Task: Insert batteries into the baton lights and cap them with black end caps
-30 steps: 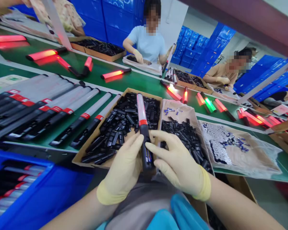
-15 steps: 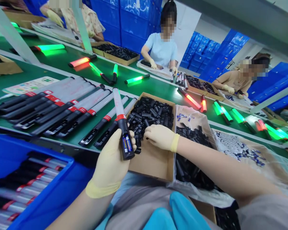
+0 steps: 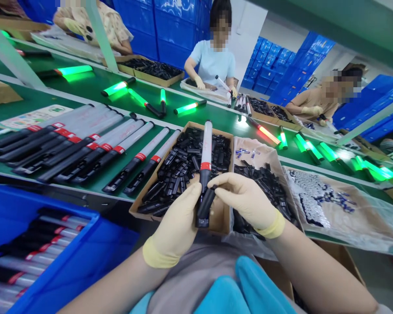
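Note:
In my gloved left hand (image 3: 178,222) is a light baton (image 3: 207,146) with a clear tube, a red band and a black handle, held upright over a cardboard box. My gloved right hand (image 3: 247,196) pinches a black battery cover (image 3: 207,201) against the handle, at a slant over the battery bay. The cover and my fingers hide most of the bay. Behind the baton, the cardboard box (image 3: 137,209) holds many loose black covers (image 3: 175,176).
Several unlit batons (image 3: 127,141) lie in a row at left. A blue crate (image 3: 96,218) holds more. Batteries (image 3: 309,198) and black parts (image 3: 271,192) fill trays at right. Lit batons (image 3: 188,107) lie on the green belt (image 3: 144,89). Co-workers (image 3: 212,65) sit across.
The baton has moved right and stands more upright. My right hand has come up from the box with a battery cover and brought it to the handle. A red-lit baton now glows green.

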